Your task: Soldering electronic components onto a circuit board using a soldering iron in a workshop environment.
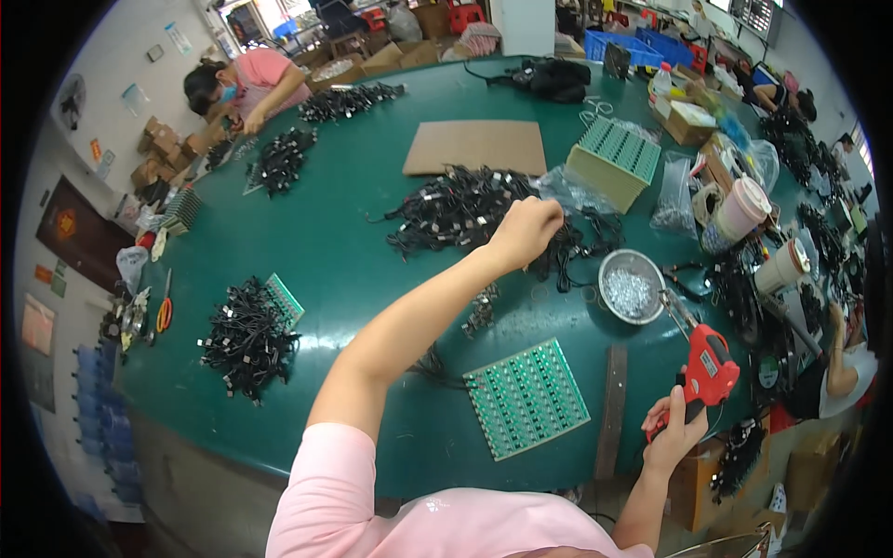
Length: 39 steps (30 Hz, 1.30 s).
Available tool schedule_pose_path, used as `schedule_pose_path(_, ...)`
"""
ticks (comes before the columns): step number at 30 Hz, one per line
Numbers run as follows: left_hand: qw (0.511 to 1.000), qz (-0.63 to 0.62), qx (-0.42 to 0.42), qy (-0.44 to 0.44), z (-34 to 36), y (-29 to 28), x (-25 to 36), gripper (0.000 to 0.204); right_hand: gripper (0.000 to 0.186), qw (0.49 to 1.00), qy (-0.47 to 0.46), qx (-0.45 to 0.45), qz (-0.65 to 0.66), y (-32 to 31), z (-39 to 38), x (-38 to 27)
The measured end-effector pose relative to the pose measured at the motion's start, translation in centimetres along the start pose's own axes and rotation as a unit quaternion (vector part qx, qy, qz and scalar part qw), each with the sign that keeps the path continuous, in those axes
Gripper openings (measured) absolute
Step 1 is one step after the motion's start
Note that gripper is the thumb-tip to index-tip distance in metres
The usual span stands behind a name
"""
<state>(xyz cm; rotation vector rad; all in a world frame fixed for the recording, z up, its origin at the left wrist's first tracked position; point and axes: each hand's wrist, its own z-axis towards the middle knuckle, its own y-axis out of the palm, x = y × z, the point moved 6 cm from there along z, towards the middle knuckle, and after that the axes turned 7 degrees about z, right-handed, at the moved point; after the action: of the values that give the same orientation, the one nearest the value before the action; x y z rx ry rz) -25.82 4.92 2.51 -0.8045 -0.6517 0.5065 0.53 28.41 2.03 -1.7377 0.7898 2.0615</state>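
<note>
My right hand [672, 430] is wrapped round the black grip of a red soldering gun [714, 365], whose metal tip points up beside a metal bowl. Farther off, my left hand [526, 232] reaches over the right end of a heap of black cables [456, 212]. Its fingers are closed, and whatever lies between them is hidden. A green circuit board panel [528, 400] lies in front of me, with dark cables at its left edge. The metal bowl [605, 290] holds small silvery, clear pieces.
A dark flat bar [611, 409] lies between the panel and the gun. Cutters [688, 281] and lidded cups [737, 216] stand to the right. A box topped with green boards [595, 177] and a cardboard sheet [474, 147] lie beyond the heap. Another person [265, 84] works at far left.
</note>
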Motion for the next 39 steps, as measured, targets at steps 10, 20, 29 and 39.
schedule_pose_path(10,0.765,-0.576,0.166,-0.235,1.4,-6.5,-3.1,0.011,0.036,1.000,0.012,-0.004,0.025,2.0,0.3,-0.2)
schedule_pose_path(20,0.740,-0.524,-0.273,-0.321,-15.8,-3.7,11.9,0.020,0.053,0.984,0.045,-0.173,-0.010,9.4,-4.9,0.6)
schedule_pose_path(29,0.700,-0.538,-0.243,-0.402,-20.8,-4.8,11.7,0.020,0.020,0.953,0.134,-0.271,0.007,12.1,-7.7,1.4)
schedule_pose_path(39,0.936,-0.305,-0.052,-0.167,-19.2,-8.5,11.7,0.008,0.039,0.918,0.265,-0.296,0.009,13.1,-6.2,2.3)
